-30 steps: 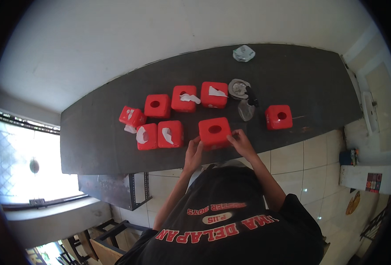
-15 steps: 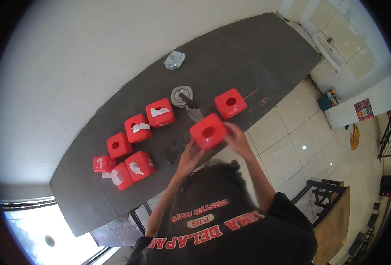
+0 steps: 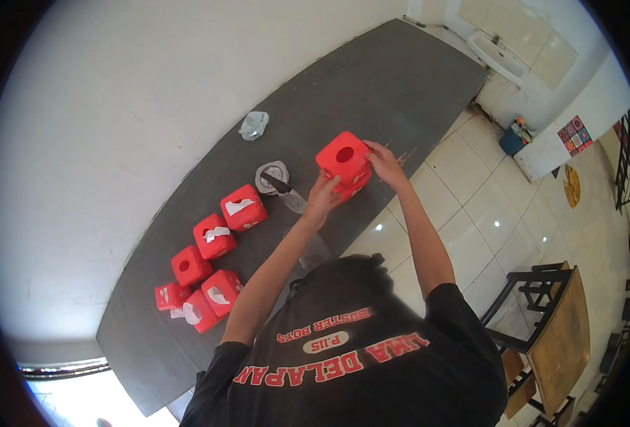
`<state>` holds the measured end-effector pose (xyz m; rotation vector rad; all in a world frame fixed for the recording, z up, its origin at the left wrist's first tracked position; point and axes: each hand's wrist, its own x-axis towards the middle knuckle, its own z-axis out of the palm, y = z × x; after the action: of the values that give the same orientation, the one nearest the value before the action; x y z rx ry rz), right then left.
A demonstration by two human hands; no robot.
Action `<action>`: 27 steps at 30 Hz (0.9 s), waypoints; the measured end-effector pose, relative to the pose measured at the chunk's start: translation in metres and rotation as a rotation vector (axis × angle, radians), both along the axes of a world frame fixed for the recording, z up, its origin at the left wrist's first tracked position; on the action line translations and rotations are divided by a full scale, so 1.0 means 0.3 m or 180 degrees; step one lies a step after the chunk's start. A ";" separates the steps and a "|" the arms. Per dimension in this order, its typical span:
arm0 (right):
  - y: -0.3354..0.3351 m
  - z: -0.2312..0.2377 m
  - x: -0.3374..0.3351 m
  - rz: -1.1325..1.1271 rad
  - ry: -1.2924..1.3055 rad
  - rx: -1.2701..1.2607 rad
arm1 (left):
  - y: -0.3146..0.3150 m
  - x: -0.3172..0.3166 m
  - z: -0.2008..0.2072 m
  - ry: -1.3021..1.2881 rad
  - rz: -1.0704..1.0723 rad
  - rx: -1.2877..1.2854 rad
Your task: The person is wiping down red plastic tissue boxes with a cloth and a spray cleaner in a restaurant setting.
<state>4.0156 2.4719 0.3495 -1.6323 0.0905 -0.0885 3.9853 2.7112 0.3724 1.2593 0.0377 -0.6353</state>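
Observation:
Both my hands hold a red cube-shaped tissue box [image 3: 332, 162] with a round hole in its top. My left hand [image 3: 322, 198] grips its near left side, and my right hand [image 3: 385, 164] its right side. A second red tissue box [image 3: 358, 186] shows directly beneath it, mostly hidden; whether the two touch I cannot tell. Left of my hands, a clear bottle with a black top [image 3: 293, 202] lies against a round grey-white item [image 3: 271, 171]. Further left are several red tissue boxes [image 3: 246, 218], some with white tissue sticking out.
The dark grey table [image 3: 372, 78] runs along a white wall [image 3: 137, 92]. A clear plastic pack [image 3: 253, 125] lies near its wall-side edge. Right of the table spreads a tiled floor [image 3: 464, 185], with a wooden table [image 3: 560, 341], a wall sink [image 3: 498, 57] and a dark bin [image 3: 512, 141].
Both hands have carried the held tissue box away from me, to above the tissue box at the right. The view has shifted, and the other boxes keep their arrangement.

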 end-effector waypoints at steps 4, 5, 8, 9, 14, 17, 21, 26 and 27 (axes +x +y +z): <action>-0.011 0.014 0.003 0.0071 0.0313 -0.0091 | -0.021 -0.019 0.030 -0.0099 0.0139 0.0016; -0.015 0.014 0.005 0.0107 0.0371 -0.0122 | -0.024 -0.022 0.033 -0.0098 0.0120 0.0028; -0.025 0.000 0.007 0.0197 0.0372 -0.0156 | -0.020 -0.023 0.012 -0.0013 0.0223 0.0276; -0.026 -0.008 0.006 0.0182 0.0379 -0.0138 | -0.014 -0.017 -0.005 0.0034 0.0223 0.0267; -0.020 -0.028 -0.006 0.0236 0.0304 -0.0395 | -0.013 -0.015 -0.042 0.0239 0.0287 0.0259; 0.001 -0.020 -0.034 0.0114 0.0371 -0.0813 | -0.010 -0.011 -0.041 0.0216 0.0406 0.0218; -0.005 -0.034 -0.037 0.0188 0.0422 -0.0450 | -0.006 -0.013 -0.061 0.0317 0.0336 0.0101; 0.035 -0.086 -0.063 -0.0535 0.0117 -0.0786 | 0.015 -0.029 -0.134 0.0369 0.0357 0.0216; 0.056 -0.094 -0.089 -0.0746 -0.0001 -0.0932 | 0.042 -0.046 -0.155 0.0044 0.0394 0.0469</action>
<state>3.9888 2.4887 0.3214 -1.9085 0.2795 -0.2928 3.9715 2.7237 0.3259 1.3832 0.1754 -0.5415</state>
